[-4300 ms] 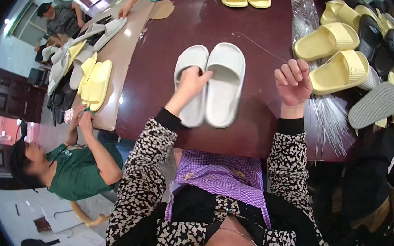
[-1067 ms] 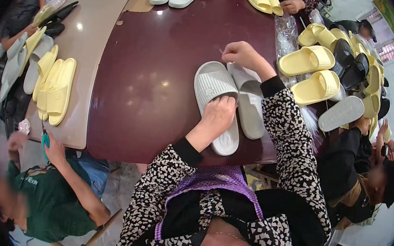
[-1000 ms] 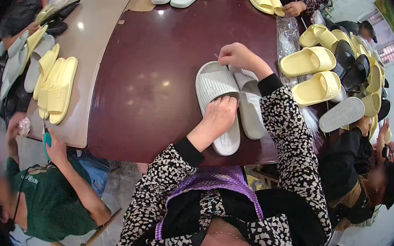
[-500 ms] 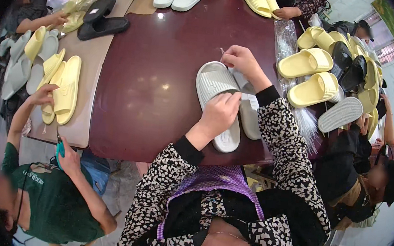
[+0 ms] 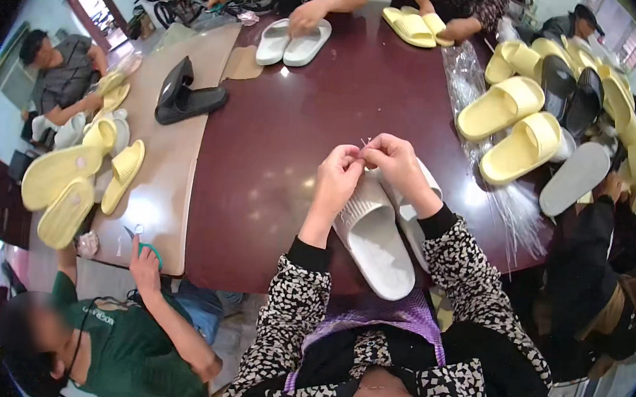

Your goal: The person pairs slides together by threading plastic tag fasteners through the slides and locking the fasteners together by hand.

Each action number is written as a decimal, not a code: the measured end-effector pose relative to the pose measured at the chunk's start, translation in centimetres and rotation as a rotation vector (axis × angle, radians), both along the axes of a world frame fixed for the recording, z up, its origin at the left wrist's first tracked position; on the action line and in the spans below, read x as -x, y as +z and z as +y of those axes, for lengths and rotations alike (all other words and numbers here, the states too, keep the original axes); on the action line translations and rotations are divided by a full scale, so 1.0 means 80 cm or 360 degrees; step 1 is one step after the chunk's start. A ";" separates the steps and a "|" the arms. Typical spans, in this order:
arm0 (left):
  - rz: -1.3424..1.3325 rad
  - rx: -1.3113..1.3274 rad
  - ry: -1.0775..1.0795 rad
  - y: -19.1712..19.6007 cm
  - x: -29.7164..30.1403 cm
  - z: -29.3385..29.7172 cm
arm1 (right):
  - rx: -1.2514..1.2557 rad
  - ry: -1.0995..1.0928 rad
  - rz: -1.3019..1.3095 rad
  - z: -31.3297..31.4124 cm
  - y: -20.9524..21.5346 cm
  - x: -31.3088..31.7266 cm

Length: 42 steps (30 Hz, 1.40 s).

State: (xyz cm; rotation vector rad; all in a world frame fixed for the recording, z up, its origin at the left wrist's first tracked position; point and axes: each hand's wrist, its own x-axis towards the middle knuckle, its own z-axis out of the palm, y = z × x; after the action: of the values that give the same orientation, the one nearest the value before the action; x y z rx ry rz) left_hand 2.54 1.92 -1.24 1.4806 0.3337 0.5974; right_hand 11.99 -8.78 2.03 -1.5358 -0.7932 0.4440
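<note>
Dark red table (image 5: 276, 156), wide, crowded. Pile of yellow and black slides (image 5: 540, 113) far right, parked aside. White slide pair (image 5: 380, 231) near centre, soles up, under both hands, apparently kept close for handling. Left hand (image 5: 338, 176) and right hand (image 5: 389, 156) pressed together above pair, fingertips pinching something thin; what exactly, too small to tell.

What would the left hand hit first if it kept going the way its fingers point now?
The left hand points up-right and already meets the right hand at the fingertips, above the white slippers. Beyond that lies bare dark table. Depth is unclear.
</note>
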 end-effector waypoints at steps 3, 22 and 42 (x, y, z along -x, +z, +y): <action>0.0085 -0.0256 0.0103 0.004 0.003 -0.005 | 0.0056 -0.0017 -0.0070 -0.009 -0.005 -0.003; -0.0138 0.0622 -0.0025 0.024 0.016 0.000 | -0.0046 0.0031 -0.0145 -0.014 0.001 0.012; -0.0133 0.0607 0.0003 0.021 0.013 -0.001 | -0.0019 0.0003 -0.0357 -0.011 -0.003 0.011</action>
State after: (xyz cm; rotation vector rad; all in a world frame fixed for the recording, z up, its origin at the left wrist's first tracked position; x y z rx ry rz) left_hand 1.53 1.84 0.41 1.0865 0.3617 0.5601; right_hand 11.08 -9.66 1.81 -1.5912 -0.9687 0.2703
